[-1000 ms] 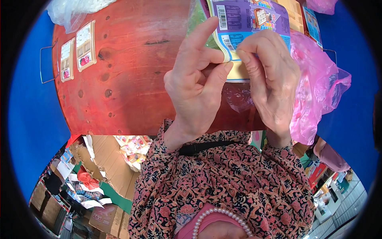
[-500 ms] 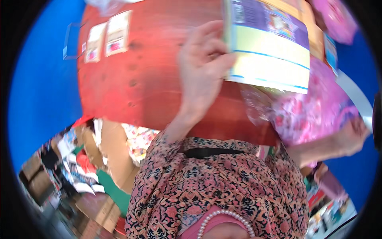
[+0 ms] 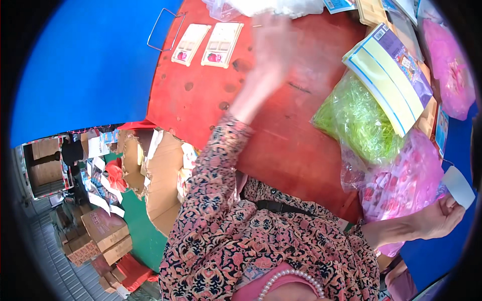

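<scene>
My left hand (image 3: 273,47) reaches over the red board toward a white plastic bag (image 3: 276,7) at the far edge. Its fingers are smeared by motion. To its left lie two cream plastic trays, the inner one (image 3: 222,45) and the outer one (image 3: 191,44), each with a small red picture at its near end. At the right edge my right hand (image 3: 442,218) is closed on a pale card (image 3: 459,186). Beside it lies a pink bag of small printed pieces (image 3: 401,188).
Purple-and-yellow printed sheets (image 3: 389,83) lie over a clear bag of light green strands (image 3: 364,120). Another pink bag (image 3: 449,70) lies at the far right. A wire handle (image 3: 165,30) juts from the board's left side. An opened cardboard box (image 3: 165,180) stands lower left.
My left hand has moved away from the printed sheets toward the white plastic bag. The whole view has shifted, uncovering more of the green strands. My right hand still holds the pale card.
</scene>
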A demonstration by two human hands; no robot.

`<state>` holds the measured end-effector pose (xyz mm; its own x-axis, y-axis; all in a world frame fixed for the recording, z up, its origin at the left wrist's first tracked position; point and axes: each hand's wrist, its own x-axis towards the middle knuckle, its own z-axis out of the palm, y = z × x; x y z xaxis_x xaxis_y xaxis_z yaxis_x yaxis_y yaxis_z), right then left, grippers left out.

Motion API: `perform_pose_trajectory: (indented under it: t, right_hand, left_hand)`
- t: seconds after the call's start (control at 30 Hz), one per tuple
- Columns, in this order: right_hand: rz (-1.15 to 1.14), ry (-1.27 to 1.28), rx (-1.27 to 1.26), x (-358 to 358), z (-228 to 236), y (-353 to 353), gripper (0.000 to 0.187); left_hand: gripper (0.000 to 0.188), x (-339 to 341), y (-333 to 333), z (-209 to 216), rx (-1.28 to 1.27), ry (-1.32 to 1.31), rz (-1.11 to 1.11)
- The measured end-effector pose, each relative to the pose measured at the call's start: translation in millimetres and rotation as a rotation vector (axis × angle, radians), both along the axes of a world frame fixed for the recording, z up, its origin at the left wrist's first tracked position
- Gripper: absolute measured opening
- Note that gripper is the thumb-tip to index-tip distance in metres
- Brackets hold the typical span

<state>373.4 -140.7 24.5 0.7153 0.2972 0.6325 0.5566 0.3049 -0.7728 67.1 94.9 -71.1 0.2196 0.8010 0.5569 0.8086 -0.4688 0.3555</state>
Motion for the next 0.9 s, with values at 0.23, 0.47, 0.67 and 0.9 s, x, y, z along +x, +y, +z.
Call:
perform_pose_trajectory:
  t: [0.23,0.47,0.67,0.9]
  right_hand:
    - [0.167,0.195,0.067,-21.5,-8.2,12.3,0.02]
    - [0.42,0.423,0.092,-68.6,-13.9,26.2,0.016]
    - [0.66,0.549,0.068,-97.7,-16.6,24.9,0.016]
    - [0.217,0.173,0.217,-135.1,5.4,20.0,0.017]
  left_hand:
    - [0.046,-135.1,28.7,-75.8,-0.176,0.225,0.38]
    - [0.058,-132.7,-11.7,-75.5,-0.418,0.126,0.346]
    - [0.056,-121.2,-63.4,-60.6,-0.46,0.158,0.266]
    - [0.061,-74.0,-164.6,-48.5,-0.503,0.207,0.221]
